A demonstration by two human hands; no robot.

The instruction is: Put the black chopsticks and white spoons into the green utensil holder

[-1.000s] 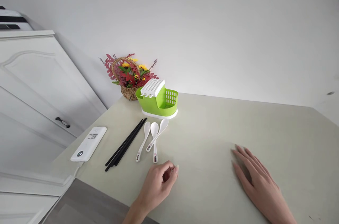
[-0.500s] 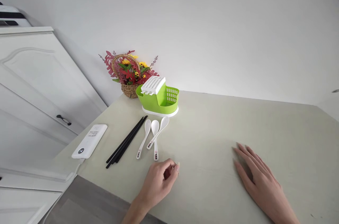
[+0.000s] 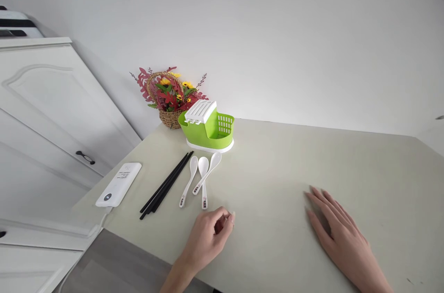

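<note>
My left hand [image 3: 208, 235] rests on the pale table [image 3: 277, 168] with its fingers curled loosely in; nothing shows in them. Just beyond it lie three white spoons [image 3: 201, 180] side by side, bowls pointing away, and black chopsticks [image 3: 165, 186] to their left. My right hand [image 3: 338, 233] lies flat on the table at the right, fingers stretched out and empty. A green cutlery holder [image 3: 208, 129] with a white slotted lid stands behind the spoons.
A wicker basket of red and yellow flowers [image 3: 169, 96] stands by the wall behind the holder. A white power bank [image 3: 118, 184] lies near the table's left edge. A white cabinet door with a dark handle [image 3: 85, 158] is at the left.
Both hands stay where they were. Only the view has shifted slightly.
</note>
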